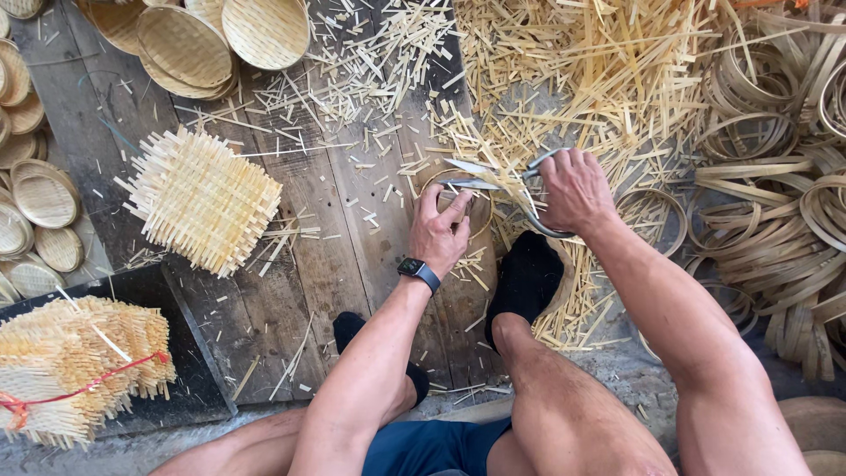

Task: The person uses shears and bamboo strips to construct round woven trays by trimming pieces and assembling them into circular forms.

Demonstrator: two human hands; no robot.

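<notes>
A seated person is trimming a small woven tray (460,204). The left hand (438,231) is curling its fingers over the tray's near rim, pinning it to the planks (335,256). The right hand (575,189) is closing its fingers around shears (504,187), blades lying just beyond the left fingertips. No labels are showing.

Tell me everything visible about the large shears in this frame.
The shears are big, plain grey metal, with two flat pointed blades open and aimed left, and looped bow handles curving back to the right. They lie roughly level above the plank floor. The right hand grips the handles from above; one loop curves below the hand toward the black sock. The blades sit over the rim of a small round woven basket, which the left hand holds. Whether the blades touch the rim is unclear.
</notes>
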